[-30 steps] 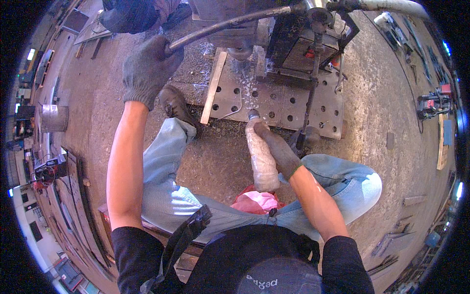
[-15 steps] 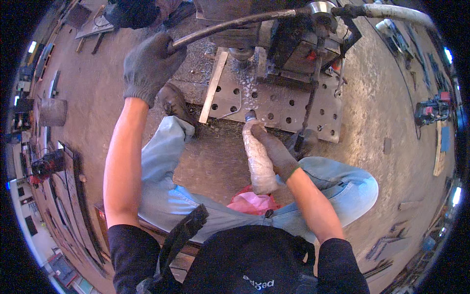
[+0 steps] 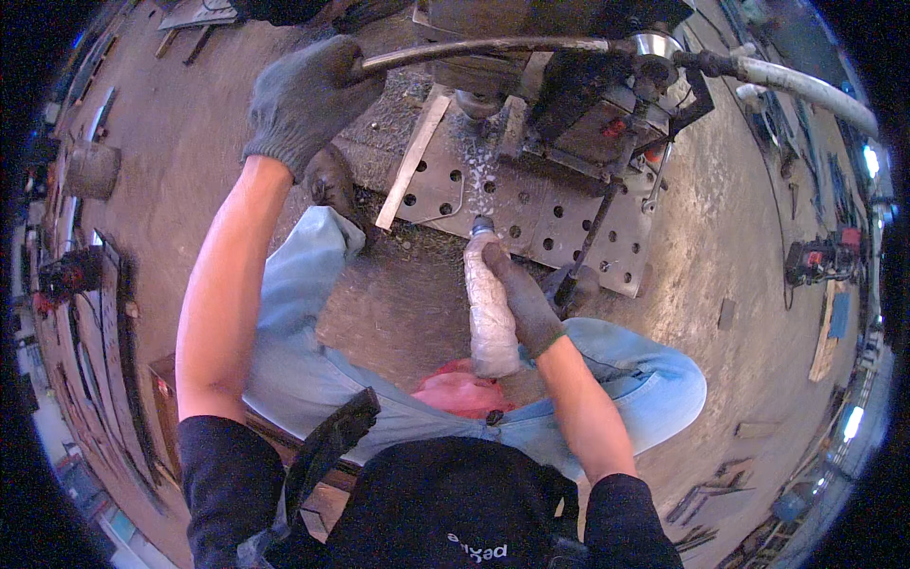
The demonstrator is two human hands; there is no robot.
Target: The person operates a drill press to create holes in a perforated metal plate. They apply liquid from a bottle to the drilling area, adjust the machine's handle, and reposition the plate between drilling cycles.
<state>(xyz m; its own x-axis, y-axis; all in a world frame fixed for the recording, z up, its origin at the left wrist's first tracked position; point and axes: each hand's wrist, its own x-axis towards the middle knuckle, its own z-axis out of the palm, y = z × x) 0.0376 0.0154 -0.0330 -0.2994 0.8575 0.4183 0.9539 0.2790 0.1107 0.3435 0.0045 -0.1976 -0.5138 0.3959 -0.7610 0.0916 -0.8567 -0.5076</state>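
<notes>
My left hand [image 3: 308,109], in a grey knit glove, is closed around the end of a long metal lever [image 3: 483,49]. The lever runs right to a shiny round hub [image 3: 656,45] on a dark machine [image 3: 592,128]. In my right hand [image 3: 523,296], also gloved, is a whitish, crumpled plastic bottle [image 3: 491,327], its dark cap end pointing away from me. Beyond the cap lies a metal plate with round holes [image 3: 531,248], strewn with pale shavings [image 3: 481,175]. A rounded machine part [image 3: 479,102] sits above the shavings; its lower end is hard to make out.
A flat pale strip [image 3: 414,161] lies across the plate's left part. A dark rod [image 3: 595,232] slants down from the machine. A red plastic bag [image 3: 460,391] lies between my legs. Long metal bars [image 3: 114,370] are at left, a red-and-black machine [image 3: 823,258] at right.
The view has turned slightly, so the lever looks more level and the bottle more upright. Both hands keep the same grip.
</notes>
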